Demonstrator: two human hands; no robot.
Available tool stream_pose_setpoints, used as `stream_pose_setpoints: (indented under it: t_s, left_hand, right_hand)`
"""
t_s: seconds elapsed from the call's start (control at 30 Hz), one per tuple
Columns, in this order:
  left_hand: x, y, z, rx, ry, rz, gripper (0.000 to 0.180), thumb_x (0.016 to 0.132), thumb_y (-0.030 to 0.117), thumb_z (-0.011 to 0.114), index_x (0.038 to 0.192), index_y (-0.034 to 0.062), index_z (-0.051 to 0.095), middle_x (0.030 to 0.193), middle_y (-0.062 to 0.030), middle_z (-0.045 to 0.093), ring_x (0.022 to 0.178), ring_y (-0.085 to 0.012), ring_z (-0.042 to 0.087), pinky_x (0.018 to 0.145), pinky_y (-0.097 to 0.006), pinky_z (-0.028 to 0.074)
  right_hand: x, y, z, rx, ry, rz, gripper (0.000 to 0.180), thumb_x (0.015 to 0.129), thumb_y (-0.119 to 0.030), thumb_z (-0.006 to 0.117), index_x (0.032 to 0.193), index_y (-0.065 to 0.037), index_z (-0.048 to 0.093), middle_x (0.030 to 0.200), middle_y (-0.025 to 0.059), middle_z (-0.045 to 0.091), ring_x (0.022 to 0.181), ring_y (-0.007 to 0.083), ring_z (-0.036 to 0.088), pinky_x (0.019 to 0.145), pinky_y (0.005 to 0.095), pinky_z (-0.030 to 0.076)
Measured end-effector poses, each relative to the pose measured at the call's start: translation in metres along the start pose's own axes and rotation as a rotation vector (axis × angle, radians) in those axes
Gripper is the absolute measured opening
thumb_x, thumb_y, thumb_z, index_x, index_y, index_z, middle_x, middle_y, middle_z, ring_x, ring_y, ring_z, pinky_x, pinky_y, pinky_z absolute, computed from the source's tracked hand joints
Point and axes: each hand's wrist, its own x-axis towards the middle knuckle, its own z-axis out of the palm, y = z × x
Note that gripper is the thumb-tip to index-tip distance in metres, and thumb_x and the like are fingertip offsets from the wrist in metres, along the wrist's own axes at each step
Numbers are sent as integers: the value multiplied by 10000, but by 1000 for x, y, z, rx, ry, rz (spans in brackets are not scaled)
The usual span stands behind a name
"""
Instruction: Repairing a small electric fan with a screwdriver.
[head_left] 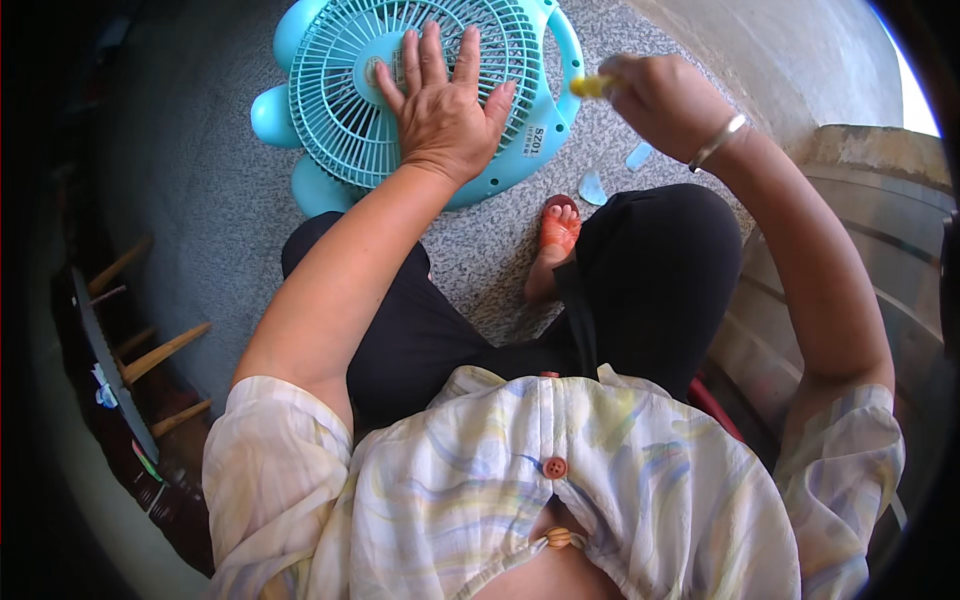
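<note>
A turquoise fan [318, 100] with a round slatted grille and rounded lobes lies face down or flat on the speckled grey floor in front of me. My left hand [445, 115] rests on its grille with the fingers spread. Just right of the fan's looped handle [570, 50], my right hand [662, 100] is raised and closed around a short yellow-handled tool [592, 86]. Motion blurs the tool, and its far end cannot be made out. Dark screw holes dot the fan's rim.
Two small pale-blue pieces [591, 187] lie on the floor near my foot [559, 235]. At the left, wooden legs [165, 352] stick out from a dark-edged piece of furniture. A pale wall [780, 60] and a panelled surface [870, 230] stand on the right.
</note>
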Motion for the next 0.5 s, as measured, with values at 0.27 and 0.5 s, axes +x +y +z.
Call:
stream_pose_setpoints:
  t_s: [0.27, 0.5]
  left_hand:
    - [-1, -3, 4, -4, 1, 19, 629, 871, 535, 421, 1355, 134, 385, 1392, -226, 306, 1331, -380, 194, 1034, -597, 20]
    - [-1, 0, 3, -38, -4, 4, 622, 868, 520, 435, 1358, 142, 383, 1396, -220, 300, 1334, -376, 187, 1035, -597, 17]
  right_hand:
    - [25, 3, 13, -108, 24, -176, 178, 833, -124, 563, 913, 16, 639, 772, 168, 658, 648, 288, 650, 608, 341, 534]
    - [14, 15, 0, -16, 42, -172, 194, 782, -110, 594, 932, 5, 638, 753, 175, 646, 631, 277, 640, 598, 337, 515]
